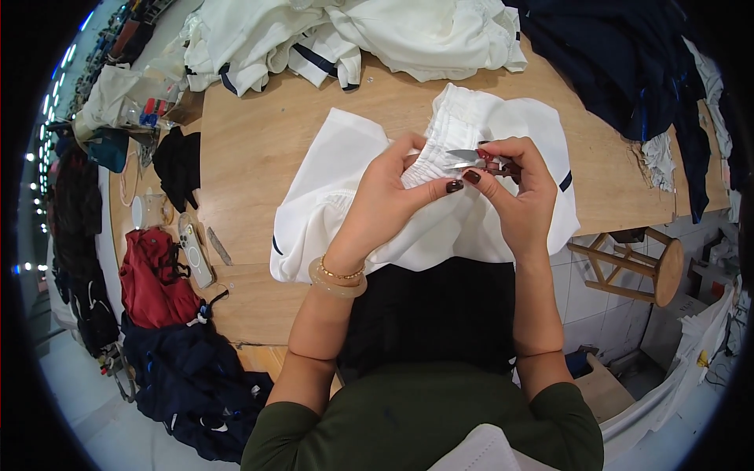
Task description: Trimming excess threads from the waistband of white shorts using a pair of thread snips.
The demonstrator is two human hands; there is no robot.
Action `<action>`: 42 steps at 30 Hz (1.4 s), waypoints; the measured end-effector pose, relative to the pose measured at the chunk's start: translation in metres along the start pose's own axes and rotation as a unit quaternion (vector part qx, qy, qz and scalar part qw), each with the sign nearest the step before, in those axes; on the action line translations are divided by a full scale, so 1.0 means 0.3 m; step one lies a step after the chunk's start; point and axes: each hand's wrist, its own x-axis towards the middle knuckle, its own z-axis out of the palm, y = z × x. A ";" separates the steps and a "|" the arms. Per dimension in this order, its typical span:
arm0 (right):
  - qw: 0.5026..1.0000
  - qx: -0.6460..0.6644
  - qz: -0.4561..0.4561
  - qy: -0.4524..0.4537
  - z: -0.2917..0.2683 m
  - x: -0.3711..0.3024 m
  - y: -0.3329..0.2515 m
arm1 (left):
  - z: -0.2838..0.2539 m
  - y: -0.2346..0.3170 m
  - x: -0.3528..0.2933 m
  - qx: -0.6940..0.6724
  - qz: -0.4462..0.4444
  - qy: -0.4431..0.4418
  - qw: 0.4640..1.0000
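Note:
White shorts or trousers (318,177) with an elastic waistband (454,118) and small navy trims lie bunched at the table's near edge. My left hand (381,204) is closed on the waistband, its thumb on top and the fingertips hidden in the cloth. In my right hand (522,192) is a small pair of scissors (463,155) with dark red handles. Their blades are parted and point left, right over the gathered band. Whether a thread lies between the blades is too small to tell.
More white garments (424,39) are heaped along the wooden table's (243,169) far side. Navy cloth (605,63) hangs over the far right corner. A phone (195,251), a red bag (155,279) and navy cloth (188,385) lie left. Below right stands a wooden stool (667,271).

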 end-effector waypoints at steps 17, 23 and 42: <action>0.997 -0.073 0.016 0.005 -0.003 0.039 -0.029 | 0.010 0.019 0.006 0.092 0.126 0.060 0.986; 0.995 -0.101 -0.003 -0.008 -0.073 0.063 -0.035 | -0.013 0.017 0.023 0.012 0.081 -0.020 0.996; 0.974 -0.194 -0.122 -0.002 -0.061 0.039 -0.016 | -0.008 0.027 0.029 -0.065 0.015 -0.044 0.997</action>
